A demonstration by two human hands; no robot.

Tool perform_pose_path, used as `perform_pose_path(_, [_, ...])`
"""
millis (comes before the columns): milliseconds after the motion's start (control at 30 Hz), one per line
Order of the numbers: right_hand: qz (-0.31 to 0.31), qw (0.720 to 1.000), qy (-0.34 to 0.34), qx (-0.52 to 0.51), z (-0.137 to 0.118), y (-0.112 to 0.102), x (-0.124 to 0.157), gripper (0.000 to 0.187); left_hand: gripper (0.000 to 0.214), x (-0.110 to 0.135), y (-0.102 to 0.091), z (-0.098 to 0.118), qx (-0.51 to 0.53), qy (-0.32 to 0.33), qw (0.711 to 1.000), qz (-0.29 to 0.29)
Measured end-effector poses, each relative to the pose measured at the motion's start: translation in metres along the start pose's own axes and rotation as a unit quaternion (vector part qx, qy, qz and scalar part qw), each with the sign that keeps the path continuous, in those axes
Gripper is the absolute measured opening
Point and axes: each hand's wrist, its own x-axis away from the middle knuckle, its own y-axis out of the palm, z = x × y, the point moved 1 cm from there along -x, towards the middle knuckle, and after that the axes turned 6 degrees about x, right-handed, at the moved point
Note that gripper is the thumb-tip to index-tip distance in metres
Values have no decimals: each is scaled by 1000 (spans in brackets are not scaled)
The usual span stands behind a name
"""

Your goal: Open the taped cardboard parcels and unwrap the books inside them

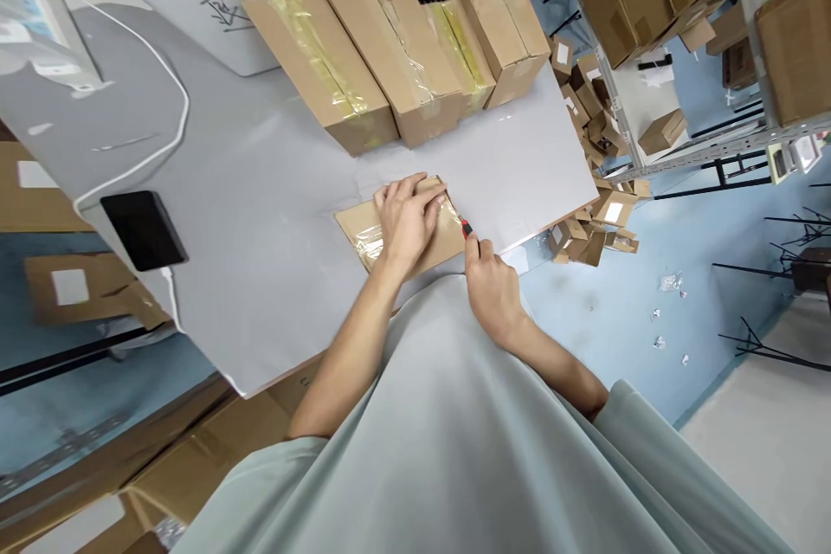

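Observation:
A flat cardboard box [363, 229] sealed with clear tape lies at the near edge of the white table [273, 190]. My left hand [406, 216] rests on top of it, fingers together and pressed flat, holding it down. My right hand [490, 281] is closed around a red-tipped utility knife [466, 228], whose tip touches the box's right end near the taped seam.
Several long taped cardboard boxes [389, 52] lie side by side at the back of the table. A black phone [143, 229] on a white cable sits at the left. Small boxes [590, 225] are piled on the blue floor right of the table, beside metal shelving [733, 138].

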Motion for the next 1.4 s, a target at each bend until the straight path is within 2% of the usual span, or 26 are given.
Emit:
perform_pose_path(200, [-21,1000,6,-1,14,16,23,48,38,1,1,2,2,-4,1000,6])
perform_pose_path(333, [-10,999,5,-39,28,11,33,48,37,-1,-8,4,28,-9,1000,-7])
perform_pose_path(433, [30,996,-6,-88,34,4,39,44,41,0,-37,-9,75,-6,997,-11])
perform_pose_path(567, [52,983,-62,-163,29,3,35,44,48,16,-96,-49,73,-51,995,41])
perform_pose_path(667, [50,970,-113,-209,13,4,26,46,48,35,-121,-78,92,-110,990,8])
perform_pose_path(733, [43,960,-149,-231,-2,3,19,48,52,46,-124,-91,134,-138,981,-9])
perform_pose_path(900, [21,956,-188,-226,-47,-1,5,47,59,55,-117,-108,214,-162,963,14])
perform_pose_path(1100, [24,971,-150,-187,-84,8,-3,48,57,48,-118,-119,198,-176,964,6])
perform_pose_path(1267, [25,975,-111,-192,-99,16,3,48,50,46,-115,-123,177,-167,970,2])
perform_pose_path(1400, [16,983,-91,-158,-110,16,10,48,42,47,-114,-124,176,-158,972,0])
